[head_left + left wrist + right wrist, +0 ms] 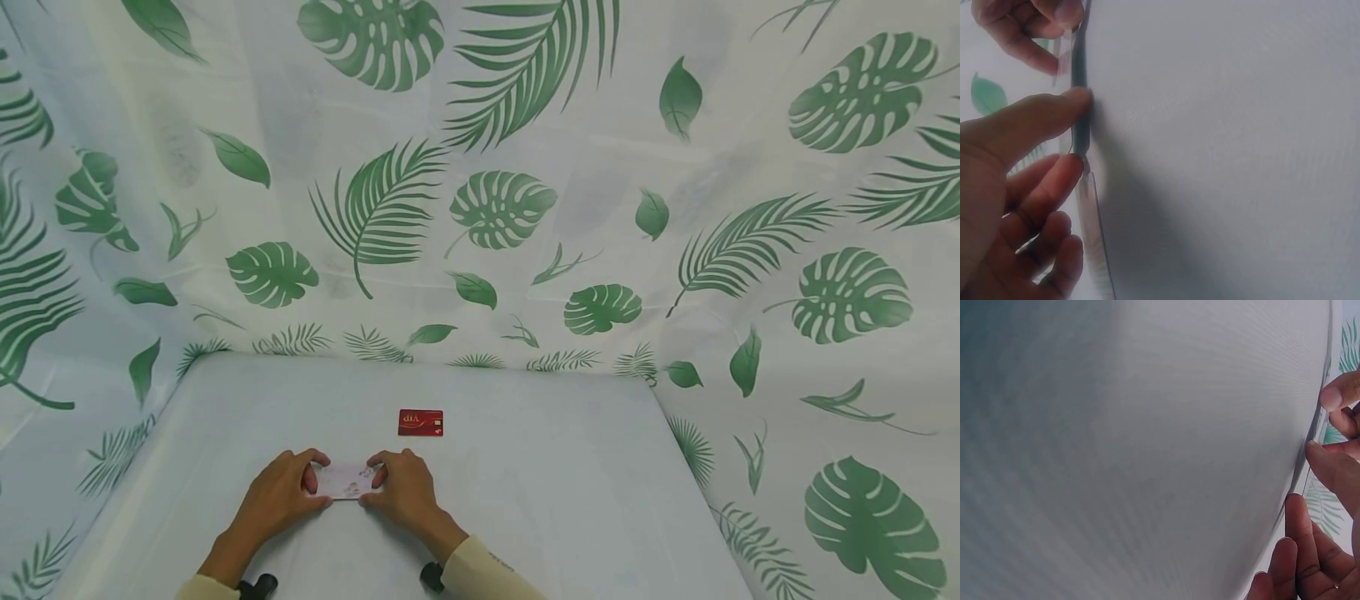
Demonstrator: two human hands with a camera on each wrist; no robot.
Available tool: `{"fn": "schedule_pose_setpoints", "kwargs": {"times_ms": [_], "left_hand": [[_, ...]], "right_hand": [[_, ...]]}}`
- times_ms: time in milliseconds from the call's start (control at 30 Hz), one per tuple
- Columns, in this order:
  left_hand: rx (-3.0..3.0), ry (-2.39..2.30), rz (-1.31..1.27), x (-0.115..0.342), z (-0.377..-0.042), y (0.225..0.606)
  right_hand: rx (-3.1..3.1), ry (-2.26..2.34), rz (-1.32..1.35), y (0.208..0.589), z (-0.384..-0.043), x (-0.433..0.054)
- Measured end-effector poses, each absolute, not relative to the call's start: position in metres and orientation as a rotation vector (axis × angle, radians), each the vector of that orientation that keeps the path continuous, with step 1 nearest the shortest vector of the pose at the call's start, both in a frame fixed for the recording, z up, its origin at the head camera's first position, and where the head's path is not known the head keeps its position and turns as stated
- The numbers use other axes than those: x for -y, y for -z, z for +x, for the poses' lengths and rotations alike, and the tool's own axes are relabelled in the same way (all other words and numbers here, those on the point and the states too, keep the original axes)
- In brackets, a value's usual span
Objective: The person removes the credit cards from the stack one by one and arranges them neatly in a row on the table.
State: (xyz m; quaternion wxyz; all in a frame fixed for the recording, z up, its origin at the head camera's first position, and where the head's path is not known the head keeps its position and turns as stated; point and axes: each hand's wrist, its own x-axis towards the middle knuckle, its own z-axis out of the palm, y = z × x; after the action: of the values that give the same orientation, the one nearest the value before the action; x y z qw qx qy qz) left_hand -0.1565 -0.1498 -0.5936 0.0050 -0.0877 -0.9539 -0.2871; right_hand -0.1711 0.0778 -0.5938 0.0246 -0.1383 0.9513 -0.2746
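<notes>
A thin, pale pink-and-white card-sized piece (343, 481) with a small flower print lies level between both hands, low over or on the white table; the gap beneath cannot be told. At its left end my left hand (281, 493) pinches it by the edges between thumb and fingers. The right hand (408, 493) grips the opposite end the same way. In both wrist views the piece shows nearly edge-on, so its printed face is hidden there. Just beyond the hands, to the right, a red card (421, 422) marked VIP lies flat, untouched.
A white-covered table (555, 475) spreads around the hands. White curtain (600, 183) with green leaf prints hangs behind it and along both sides. Dark devices (258, 586) are worn at the wrists, below cream sleeves (487, 571).
</notes>
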Motion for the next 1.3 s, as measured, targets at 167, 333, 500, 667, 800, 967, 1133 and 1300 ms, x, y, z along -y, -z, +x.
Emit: {"fn": "schedule_pose_setpoints", "kwargs": {"times_ms": [167,333,500,667,800,967,1133,1300], "left_hand": [[3.006,0.904,-0.273,0.1491,-0.1566,0.5934],[3.019,0.898,-0.280,0.1484,-0.1576,0.5923],[3.057,0.875,-0.272,0.1480,-0.1596,0.5920],[3.086,0.875,-0.251,0.1485,-0.1609,0.5926],[3.098,0.836,-0.237,0.1493,-0.1605,0.5940],[3.085,0.787,-0.267,0.1505,-0.1600,0.5949],[3.080,0.752,-0.280,0.1510,-0.1593,0.5950],[3.081,0.742,-0.283,0.1503,-0.1590,0.5950]], "right_hand": [[-2.944,0.834,-0.426,0.5939,-0.1710,-0.0780],[-2.933,0.822,-0.410,0.5941,-0.1712,-0.0772],[-2.922,0.834,-0.423,0.5946,-0.1707,-0.0775],[-2.910,0.859,-0.425,0.5936,-0.1697,-0.0779],[-2.923,0.844,-0.421,0.5930,-0.1703,-0.0781],[-2.938,0.809,-0.423,0.5927,-0.1710,-0.0785],[-2.950,0.785,-0.430,0.5930,-0.1705,-0.0782],[-2.946,0.770,-0.403,0.5921,-0.1703,-0.0772]]}}
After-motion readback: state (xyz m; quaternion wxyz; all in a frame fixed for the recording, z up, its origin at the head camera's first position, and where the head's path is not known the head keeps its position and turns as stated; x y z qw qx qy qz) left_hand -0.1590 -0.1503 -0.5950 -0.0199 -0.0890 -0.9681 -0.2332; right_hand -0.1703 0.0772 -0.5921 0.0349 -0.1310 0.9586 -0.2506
